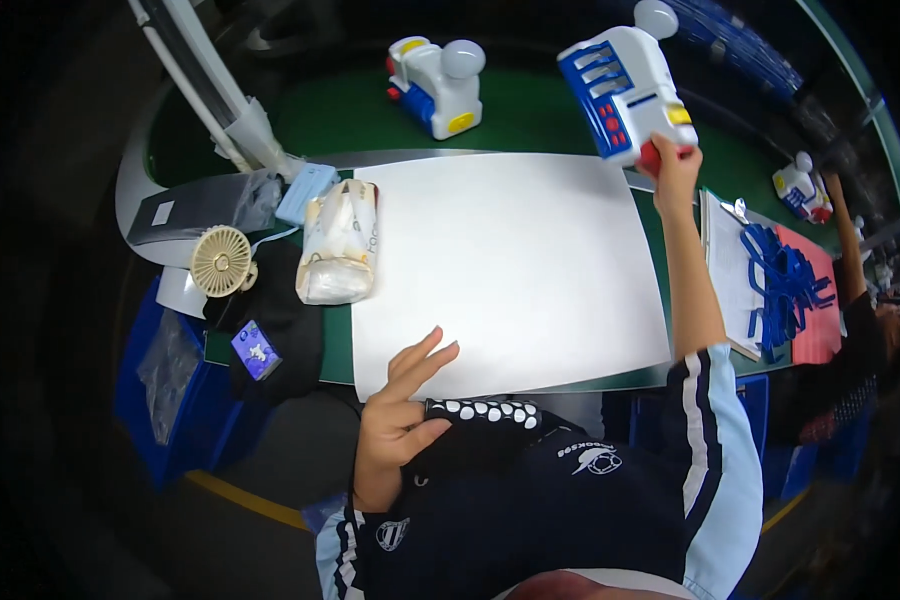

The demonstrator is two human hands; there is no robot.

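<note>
My right hand (673, 165) reaches forward and grips the red end of a white and blue plastic toy (630, 95). The toy has red buttons, a yellow part and a clear round bulb at its far end. It is raised past the far right corner of a white sheet (510, 260). My left hand (400, 410) is open near the sheet's front edge, fingers apart and holding nothing. A similar plastic toy (440, 88) stands upright on the green surface beyond the sheet.
At left are a tissue pack (340, 245), a light blue box (307, 193), a small fan (222, 262) and a purple box (256, 350). At right, blue plastic pieces (785, 285) lie by papers (728, 265). Another person's arm (847, 235) reaches to another toy (802, 190).
</note>
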